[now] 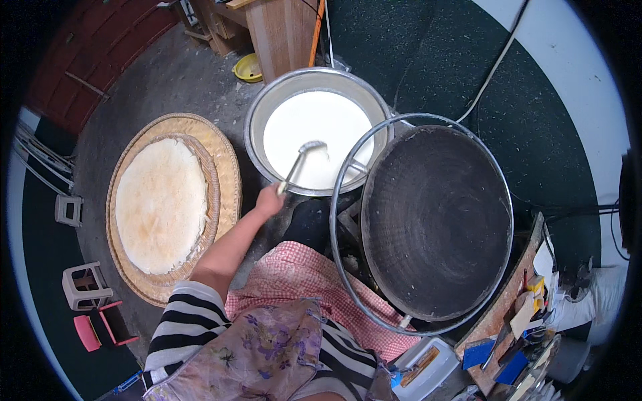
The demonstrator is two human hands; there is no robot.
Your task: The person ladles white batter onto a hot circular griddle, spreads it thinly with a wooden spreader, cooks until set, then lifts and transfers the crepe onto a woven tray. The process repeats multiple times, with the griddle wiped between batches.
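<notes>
My left hand (270,200) is closed round the handle of a ladle (294,167), reaching in over the near rim of a wide metal basin (253,134). White batter-like liquid (301,123) fills much of the basin, and the ladle's bowl lies at its surface. To the right is a large round dark griddle (438,220), bare on top, with a metal ring (336,227) around it. On the left, a stack of thin pale flatbreads (164,204) rests on a round woven tray (124,264). My right hand does not show.
Small plastic stools (87,287) stand at the far left, one of them pink (87,333). A cluttered board (498,334) with blue sponges is at the lower right, beside a white tray (428,367). A yellow bowl (248,68) sits on the floor behind the basin.
</notes>
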